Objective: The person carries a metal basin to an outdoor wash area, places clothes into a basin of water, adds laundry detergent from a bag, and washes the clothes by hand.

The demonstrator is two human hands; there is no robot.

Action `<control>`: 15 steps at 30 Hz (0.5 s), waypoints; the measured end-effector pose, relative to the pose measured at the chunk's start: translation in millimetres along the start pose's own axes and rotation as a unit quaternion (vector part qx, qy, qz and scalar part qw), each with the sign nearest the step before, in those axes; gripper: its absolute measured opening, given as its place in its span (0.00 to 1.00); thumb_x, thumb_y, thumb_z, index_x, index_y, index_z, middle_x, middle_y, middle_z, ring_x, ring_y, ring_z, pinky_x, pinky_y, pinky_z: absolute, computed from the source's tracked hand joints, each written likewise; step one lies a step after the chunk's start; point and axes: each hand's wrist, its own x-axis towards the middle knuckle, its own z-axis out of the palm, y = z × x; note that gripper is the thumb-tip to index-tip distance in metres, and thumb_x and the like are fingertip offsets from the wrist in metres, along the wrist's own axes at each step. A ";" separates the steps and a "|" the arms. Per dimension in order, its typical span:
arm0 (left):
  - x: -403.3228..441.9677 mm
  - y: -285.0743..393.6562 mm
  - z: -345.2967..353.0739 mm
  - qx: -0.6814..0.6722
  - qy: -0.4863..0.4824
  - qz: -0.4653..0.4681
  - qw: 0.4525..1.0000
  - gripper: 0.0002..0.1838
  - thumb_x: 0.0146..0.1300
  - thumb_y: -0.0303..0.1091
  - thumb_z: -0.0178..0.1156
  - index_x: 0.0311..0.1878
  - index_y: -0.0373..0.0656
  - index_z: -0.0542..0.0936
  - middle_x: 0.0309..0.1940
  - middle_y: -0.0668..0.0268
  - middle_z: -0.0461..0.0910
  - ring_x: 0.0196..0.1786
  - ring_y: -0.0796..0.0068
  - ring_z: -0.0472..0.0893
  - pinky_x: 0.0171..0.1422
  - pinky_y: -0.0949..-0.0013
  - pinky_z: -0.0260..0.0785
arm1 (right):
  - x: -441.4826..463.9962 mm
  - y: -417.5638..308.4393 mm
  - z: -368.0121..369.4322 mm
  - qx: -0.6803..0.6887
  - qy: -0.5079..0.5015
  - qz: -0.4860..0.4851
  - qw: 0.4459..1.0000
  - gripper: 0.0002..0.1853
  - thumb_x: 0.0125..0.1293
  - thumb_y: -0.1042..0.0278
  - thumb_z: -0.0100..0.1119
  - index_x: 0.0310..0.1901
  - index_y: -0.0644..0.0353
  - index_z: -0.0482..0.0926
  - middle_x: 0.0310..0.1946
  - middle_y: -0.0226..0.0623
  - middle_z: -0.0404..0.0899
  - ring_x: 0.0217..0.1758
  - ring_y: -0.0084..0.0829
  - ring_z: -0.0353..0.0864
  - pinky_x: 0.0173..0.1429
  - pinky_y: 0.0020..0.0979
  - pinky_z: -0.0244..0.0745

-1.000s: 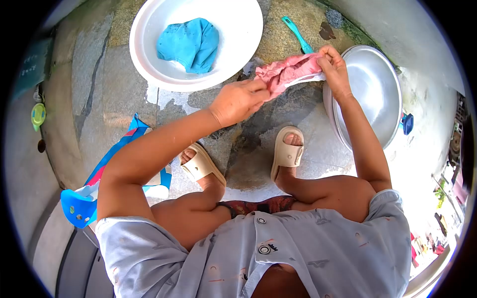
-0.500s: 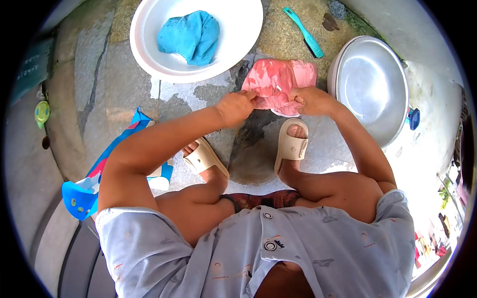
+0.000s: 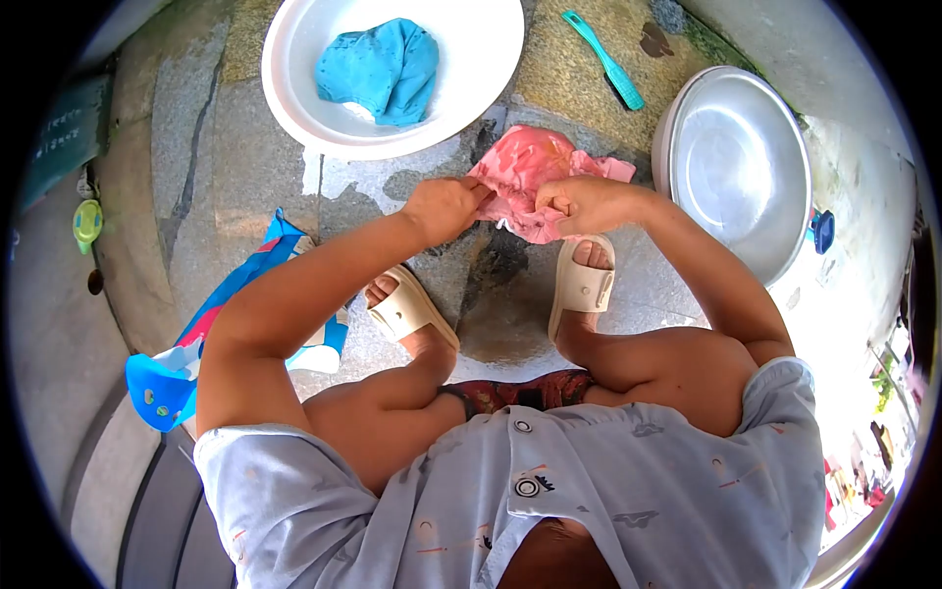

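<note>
A wet pink cloth (image 3: pixel 530 162) hangs bunched between my two hands, above the stone floor and in front of my feet. My left hand (image 3: pixel 444 209) pinches its left edge, with the fingers closed. On the other side my right hand (image 3: pixel 592 204) is closed on the lower right part of the cloth, its fingers curled in. A small white bit shows at the cloth's lower edge. Just beyond lies a white basin (image 3: pixel 471 118) with a crumpled blue cloth (image 3: pixel 383 71) in it.
Metal basin (image 3: pixel 736 167) at the right, with a blue object (image 3: pixel 822 232) beside it. A green brush (image 3: pixel 606 64) lies on the stone floor (image 3: pixel 260 147) between the basins. A blue and white bag (image 3: pixel 231 299) is at the left. Two sandalled feet are below the cloth.
The pink cloth was stretched out high at the right, then lowered and spread. Now it is more bunched, and both hands are lower and nearer my feet than a second ago.
</note>
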 end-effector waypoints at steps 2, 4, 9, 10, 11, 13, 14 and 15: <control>-0.1 -4.1 2.3 -0.178 -0.038 -0.060 0.981 0.24 0.65 0.43 0.64 0.62 0.47 0.74 0.53 0.63 0.80 0.47 0.63 0.85 0.47 0.62 0.79 | 12.3 -4.3 5.6 0.106 -0.053 -0.014 0.993 0.20 0.61 0.71 0.58 0.56 0.64 0.73 0.32 0.31 0.76 0.37 0.23 0.76 0.41 0.26 0.72; -2.5 -5.5 5.6 -0.425 -0.037 -0.123 0.896 0.28 0.66 0.42 0.64 0.67 0.47 0.69 0.55 0.62 0.80 0.50 0.63 0.84 0.50 0.62 0.78 | 31.2 -6.2 28.5 0.267 -0.101 -0.053 0.957 0.20 0.62 0.74 0.56 0.57 0.66 0.72 0.33 0.29 0.76 0.38 0.20 0.75 0.41 0.23 0.71; -10.6 -1.6 10.9 -0.805 0.072 -0.220 0.547 0.38 0.68 0.30 0.62 0.77 0.48 0.55 0.60 0.61 0.77 0.57 0.68 0.80 0.61 0.63 0.75 | 33.5 -43.1 -6.2 0.139 -0.021 -0.086 0.986 0.33 0.66 0.68 0.58 0.70 0.71 0.61 0.46 0.41 0.81 0.49 0.23 0.79 0.53 0.27 0.75; -13.1 -6.5 15.9 -0.789 0.089 -0.222 0.566 0.36 0.68 0.25 0.61 0.76 0.54 0.58 0.58 0.64 0.79 0.54 0.71 0.83 0.54 0.63 0.81 | 39.5 -35.3 -18.0 0.185 0.048 -0.077 0.979 0.37 0.67 0.64 0.60 0.71 0.73 0.58 0.50 0.45 0.81 0.53 0.25 0.80 0.58 0.28 0.75; -18.2 -10.3 17.5 -0.777 0.092 -0.238 0.576 0.36 0.67 0.24 0.61 0.76 0.55 0.58 0.57 0.64 0.80 0.54 0.71 0.83 0.54 0.63 0.81 | 40.9 -45.6 -31.2 0.252 0.122 -0.021 0.960 0.45 0.65 0.56 0.66 0.72 0.77 0.54 0.56 0.52 0.79 0.59 0.35 0.80 0.63 0.32 0.75; -27.7 -18.3 17.6 -0.751 0.100 -0.266 0.596 0.37 0.67 0.23 0.61 0.76 0.56 0.59 0.55 0.64 0.81 0.54 0.71 0.83 0.54 0.63 0.81 | 58.7 -46.9 -57.1 0.349 0.209 -0.037 0.913 0.41 0.64 0.49 0.68 0.65 0.77 0.65 0.52 0.52 0.80 0.55 0.37 0.81 0.61 0.33 0.78; -31.7 -22.2 20.0 -0.741 0.108 -0.275 0.603 0.37 0.66 0.23 0.61 0.75 0.56 0.60 0.54 0.64 0.81 0.53 0.72 0.83 0.54 0.64 0.80 | 67.4 -49.0 -70.3 0.394 0.206 -0.061 0.894 0.39 0.64 0.48 0.68 0.62 0.77 0.68 0.50 0.51 0.80 0.53 0.35 0.82 0.60 0.32 0.79; -36.5 -25.9 24.0 -0.730 0.115 -0.285 0.611 0.36 0.66 0.23 0.61 0.75 0.56 0.61 0.53 0.64 0.82 0.52 0.72 0.83 0.54 0.65 0.80 | 74.9 -50.9 -77.7 0.438 0.202 -0.085 0.872 0.37 0.64 0.47 0.68 0.60 0.76 0.71 0.49 0.50 0.81 0.52 0.33 0.82 0.59 0.31 0.79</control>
